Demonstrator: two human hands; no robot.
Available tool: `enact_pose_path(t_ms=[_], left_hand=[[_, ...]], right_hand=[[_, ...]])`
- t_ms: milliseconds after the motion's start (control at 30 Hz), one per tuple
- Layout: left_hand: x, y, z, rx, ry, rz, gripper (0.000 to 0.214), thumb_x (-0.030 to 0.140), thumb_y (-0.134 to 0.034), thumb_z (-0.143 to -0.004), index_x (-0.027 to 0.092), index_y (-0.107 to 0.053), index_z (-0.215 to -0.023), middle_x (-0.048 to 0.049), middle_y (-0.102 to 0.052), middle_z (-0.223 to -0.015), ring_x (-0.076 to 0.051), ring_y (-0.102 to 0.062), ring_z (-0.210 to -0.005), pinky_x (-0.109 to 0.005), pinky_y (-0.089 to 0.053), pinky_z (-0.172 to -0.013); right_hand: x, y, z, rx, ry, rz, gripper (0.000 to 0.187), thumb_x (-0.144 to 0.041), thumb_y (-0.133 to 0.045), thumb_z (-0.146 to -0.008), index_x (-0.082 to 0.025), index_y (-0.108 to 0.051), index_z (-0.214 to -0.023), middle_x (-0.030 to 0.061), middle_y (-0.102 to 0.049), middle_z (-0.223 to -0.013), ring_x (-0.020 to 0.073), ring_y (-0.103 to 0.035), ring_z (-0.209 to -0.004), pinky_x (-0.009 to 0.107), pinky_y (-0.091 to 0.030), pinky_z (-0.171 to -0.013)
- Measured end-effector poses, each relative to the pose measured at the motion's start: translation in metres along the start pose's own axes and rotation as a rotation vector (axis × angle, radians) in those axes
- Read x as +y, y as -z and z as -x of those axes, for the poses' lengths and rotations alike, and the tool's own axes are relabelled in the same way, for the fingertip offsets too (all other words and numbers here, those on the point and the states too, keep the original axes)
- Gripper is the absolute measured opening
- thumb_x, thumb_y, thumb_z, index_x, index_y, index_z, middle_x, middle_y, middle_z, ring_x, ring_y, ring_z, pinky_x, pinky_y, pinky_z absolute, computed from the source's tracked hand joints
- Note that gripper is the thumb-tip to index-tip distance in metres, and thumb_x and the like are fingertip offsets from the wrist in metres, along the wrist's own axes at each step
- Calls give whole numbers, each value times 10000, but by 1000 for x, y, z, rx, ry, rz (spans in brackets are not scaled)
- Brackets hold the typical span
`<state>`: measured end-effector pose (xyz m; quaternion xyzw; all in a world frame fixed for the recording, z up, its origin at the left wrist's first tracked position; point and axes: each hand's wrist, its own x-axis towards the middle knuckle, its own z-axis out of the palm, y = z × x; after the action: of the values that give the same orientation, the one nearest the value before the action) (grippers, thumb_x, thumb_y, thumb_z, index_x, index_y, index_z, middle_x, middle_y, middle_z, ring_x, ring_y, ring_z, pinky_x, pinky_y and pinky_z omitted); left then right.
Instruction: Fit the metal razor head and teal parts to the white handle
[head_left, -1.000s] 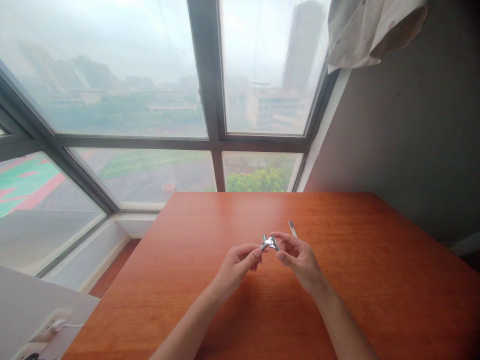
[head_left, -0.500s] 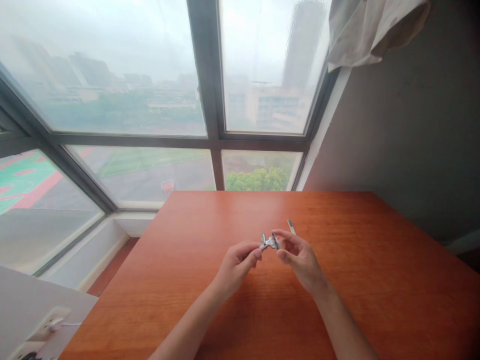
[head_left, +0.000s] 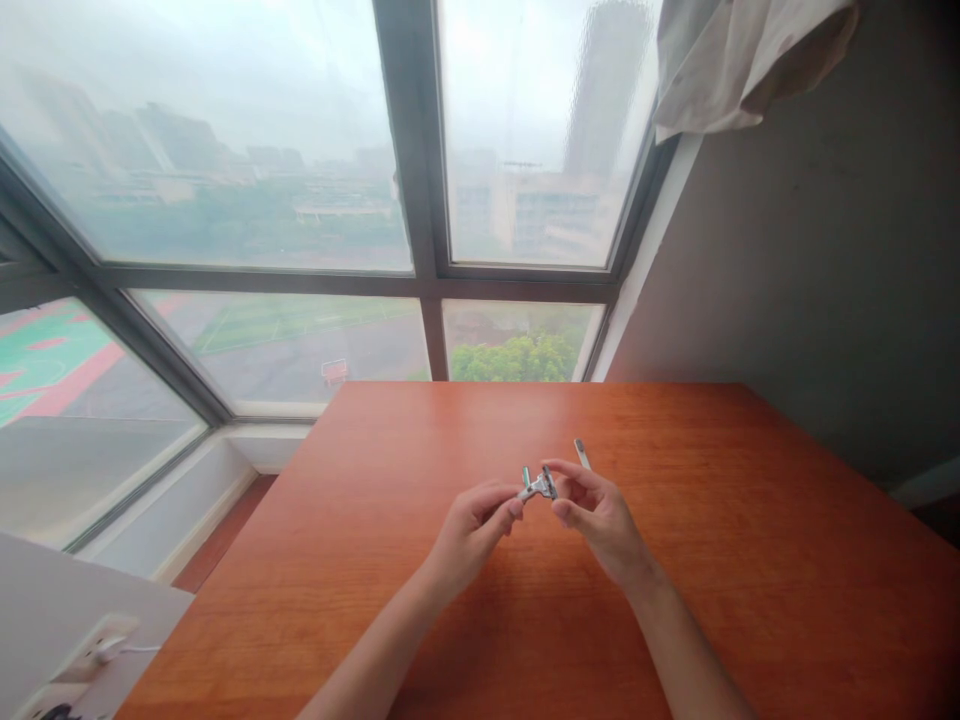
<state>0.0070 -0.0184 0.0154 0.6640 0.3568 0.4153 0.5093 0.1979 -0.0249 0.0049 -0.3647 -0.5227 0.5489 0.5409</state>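
Note:
A small silver metal tool (head_left: 538, 486) with a T-shaped end is held above the table. I cannot make out its exact kind; a short greenish-grey prong sticks up from it. My left hand (head_left: 474, 525) is closed, pinching its narrow end between thumb and fingers. At its wide end, the index finger and thumb of my right hand (head_left: 600, 515) grip the dark edge. Just behind my right hand, a thin silver strip (head_left: 582, 453) with a dark tip shows; its lower part is hidden, and I cannot tell if it is held or lies on the table.
Both forearms reach over a reddish-brown wooden table (head_left: 420, 430). Beyond its far edge stands a grey-framed window (head_left: 425, 200). A wall socket (head_left: 101, 650) with a white plug is at lower left. Pale cloth (head_left: 742, 65) hangs at upper right beside a grey wall.
The silver tool has shifted very slightly left between my fingers. Otherwise both hands keep nearly the same place and grip.

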Motion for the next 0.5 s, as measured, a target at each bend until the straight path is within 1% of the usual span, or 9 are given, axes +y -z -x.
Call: enact_pose_path(t_ms=[167, 500], left_hand=[[2, 0, -1, -2, -17, -4, 281, 349, -527, -882, 131, -646, -752, -5, -496, -666, -111, -452, -592, -215, -354, -553], [-1, 2, 0, -14, 3, -27, 278, 349, -519, -889, 136, -654, -772, -13, -517, -684, -115, -464, -603, -217, -364, -566]], right_hand=[[1, 1, 1, -7, 2, 4, 392, -306, -746, -736, -214, -652, -1105, -42, -489, -608, 80, -407, -547, 196, -326, -497], [-2, 1, 1, 3, -5, 36, 403, -326, -757, -719, -224, -663, -1097, -39, -496, -619, 85, -402, -552, 197, -324, -486]])
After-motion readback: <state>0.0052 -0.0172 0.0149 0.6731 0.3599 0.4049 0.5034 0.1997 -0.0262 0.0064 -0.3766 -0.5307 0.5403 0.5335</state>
